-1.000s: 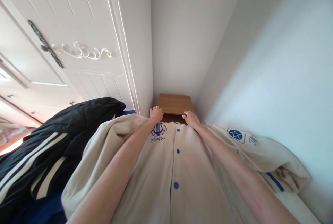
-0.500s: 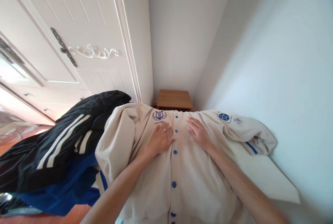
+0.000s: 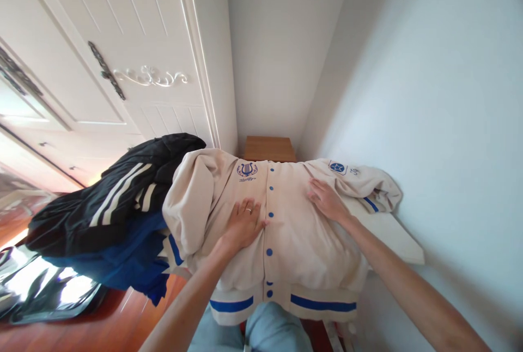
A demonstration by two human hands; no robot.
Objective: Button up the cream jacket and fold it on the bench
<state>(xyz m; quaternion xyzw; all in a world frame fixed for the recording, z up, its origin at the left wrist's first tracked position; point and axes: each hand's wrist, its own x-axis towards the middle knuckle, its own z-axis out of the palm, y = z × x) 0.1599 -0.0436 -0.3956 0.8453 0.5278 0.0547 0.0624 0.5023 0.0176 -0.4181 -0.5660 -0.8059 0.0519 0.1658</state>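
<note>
A cream jacket (image 3: 286,243) with blue snap buttons and blue-striped hem lies spread out, front side up and closed down the middle. My left hand (image 3: 244,224) rests flat on its left half, below the lyre emblem, with a ring on one finger and the thumb near the button line. On the other half, my right hand (image 3: 326,199) lies on the cloth below the star patch, its fingers stretched toward the buttons. Neither hand grips the fabric. The sleeve on the right is bunched, with its striped cuff near the wall.
Black clothing (image 3: 131,194) with white stripes is heaped over blue cloth (image 3: 118,254) at the left. A white wardrobe (image 3: 155,30) stands behind it, a wooden cabinet (image 3: 269,149) beyond the jacket, and a wall (image 3: 441,96) at the right. A glossy black item (image 3: 53,292) lies on the floor.
The view has shifted, showing the jacket's striped hem and my legs. My left hand sits lower, away from the lyre emblem. My right hand has moved outward from the buttons.
</note>
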